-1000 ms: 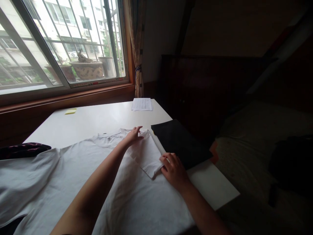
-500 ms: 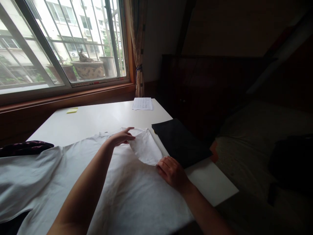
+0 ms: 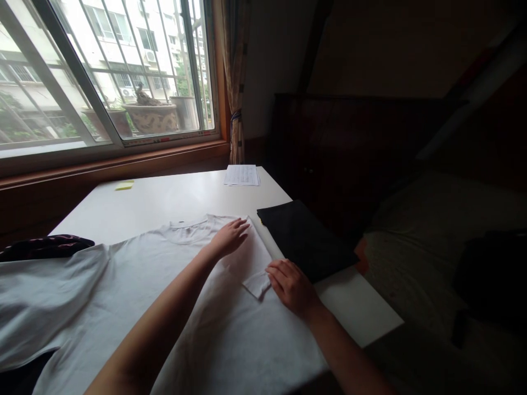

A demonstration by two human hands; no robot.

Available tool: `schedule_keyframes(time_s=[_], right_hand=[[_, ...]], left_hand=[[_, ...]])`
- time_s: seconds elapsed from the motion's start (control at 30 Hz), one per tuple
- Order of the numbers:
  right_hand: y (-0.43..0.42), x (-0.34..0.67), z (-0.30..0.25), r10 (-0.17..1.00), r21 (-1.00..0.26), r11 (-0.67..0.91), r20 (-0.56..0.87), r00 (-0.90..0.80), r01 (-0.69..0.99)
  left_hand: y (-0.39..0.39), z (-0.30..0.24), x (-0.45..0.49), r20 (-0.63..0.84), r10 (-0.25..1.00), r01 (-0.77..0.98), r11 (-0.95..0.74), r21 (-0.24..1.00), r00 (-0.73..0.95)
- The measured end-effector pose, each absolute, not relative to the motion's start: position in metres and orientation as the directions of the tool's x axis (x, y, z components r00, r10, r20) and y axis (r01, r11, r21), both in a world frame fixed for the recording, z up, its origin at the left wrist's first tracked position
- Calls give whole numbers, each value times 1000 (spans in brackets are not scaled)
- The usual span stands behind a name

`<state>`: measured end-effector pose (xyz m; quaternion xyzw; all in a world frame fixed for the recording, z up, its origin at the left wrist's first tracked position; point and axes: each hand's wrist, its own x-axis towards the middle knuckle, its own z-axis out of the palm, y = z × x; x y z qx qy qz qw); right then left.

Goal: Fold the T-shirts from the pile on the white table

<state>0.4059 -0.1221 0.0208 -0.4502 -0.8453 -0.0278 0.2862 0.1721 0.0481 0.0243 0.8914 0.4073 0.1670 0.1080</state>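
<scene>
a white t-shirt lies spread flat on the white table, its collar pointing away from the person toward the window. the shirt's body runs off the near edge of the table. on the right side its sleeve is folded inward over the chest, and the cuff end forms a small flap.

the left hand lies open and flat, palm down, on the folded part just right of the collar, with the fingers stretched toward the shirt's shoulder edge. the right hand sits knuckles up at the shirt's right edge. its fingertips are bent down and touch the cuff flap. i cannot tell whether they pinch the cloth or only press on it.

just beside the right hand, farther along the table, lies a black folded cloth, close to the shirt's edge. a sheet of paper rests at the far corner of the table, well apart from the shirt, and a yellow note lies near the far left side. a dark patterned cloth sits at the left, touching the shirt's other sleeve. a plant pot stands outside the window, a curtain hangs at the window's right, and a bed lies in shadow to the right of the table.
</scene>
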Motion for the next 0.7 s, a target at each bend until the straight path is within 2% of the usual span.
schedule_keyframes(time_s=[0.07, 0.33, 0.6, 0.7], right_hand=[[-120, 408, 17, 746, -191, 577, 519, -417, 794], [-117, 410, 14, 793, -149, 497, 476, -379, 855], [-118, 411, 13, 791, -156, 497, 486, -372, 853], [-117, 414, 12, 778, -177, 473, 543, -315, 863]], left_hand=[[47, 13, 187, 185, 719, 670, -693, 267, 670], [70, 6, 207, 93, 786, 758, -615, 217, 611], [80, 6, 210, 92, 794, 766, -604, 219, 601], [77, 9, 211, 145, 794, 769, -607, 197, 590]])
